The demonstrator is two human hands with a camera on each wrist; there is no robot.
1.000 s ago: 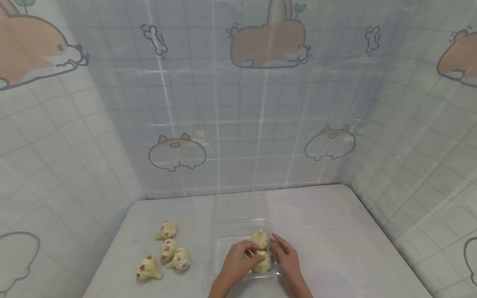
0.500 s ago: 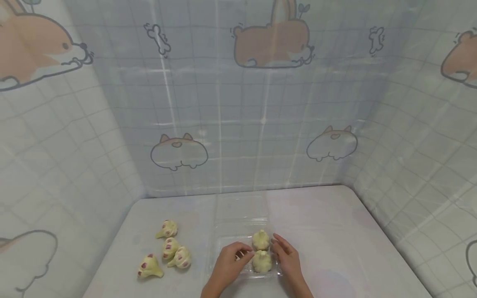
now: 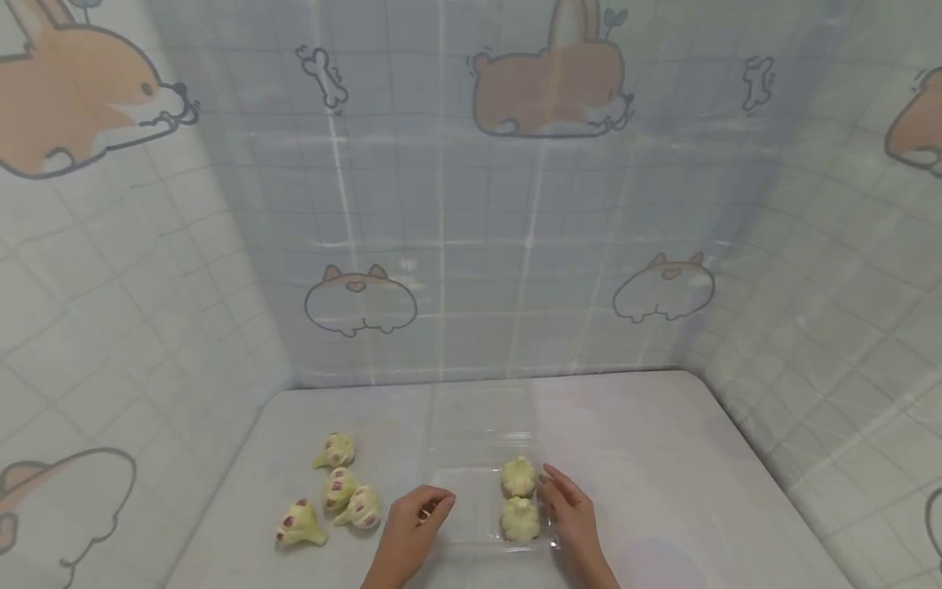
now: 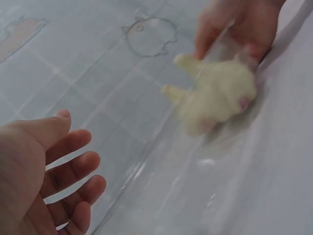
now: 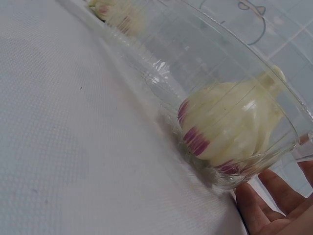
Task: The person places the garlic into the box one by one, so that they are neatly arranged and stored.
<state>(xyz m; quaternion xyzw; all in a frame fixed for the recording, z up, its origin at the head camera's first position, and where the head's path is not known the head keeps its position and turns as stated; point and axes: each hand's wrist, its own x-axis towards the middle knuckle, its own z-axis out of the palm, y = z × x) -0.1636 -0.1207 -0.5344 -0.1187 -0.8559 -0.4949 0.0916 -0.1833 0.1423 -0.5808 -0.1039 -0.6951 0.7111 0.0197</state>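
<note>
Two garlic bulbs, a far one [image 3: 518, 477] and a near one [image 3: 520, 519], stand in a row along the right side of a clear plastic container [image 3: 465, 511]. My left hand [image 3: 412, 528] is at the container's left side, fingers loosely bent, with nothing in it; the left wrist view shows the same hand [image 4: 54, 171] apart from the bulbs. Against the container's right wall, the fingers of my right hand [image 3: 576, 519] lie outstretched. In the right wrist view, its fingertips [image 5: 249, 198] touch the outside of the wall beside a purple-streaked bulb [image 5: 230, 122].
The container's clear lid [image 3: 482, 409] lies folded back toward the rear wall. Left on the white table [image 3: 625, 442] are several more garlic bulbs: one at the back [image 3: 339, 450], a touching pair [image 3: 364, 507] and one nearer the front [image 3: 300, 522]. Patterned sheeting [image 3: 471, 204] encloses the table.
My left hand has let go of the near garlic bulb and moved left, away from it. The bulb stays in the container. My right hand remains at the container's right side.
</note>
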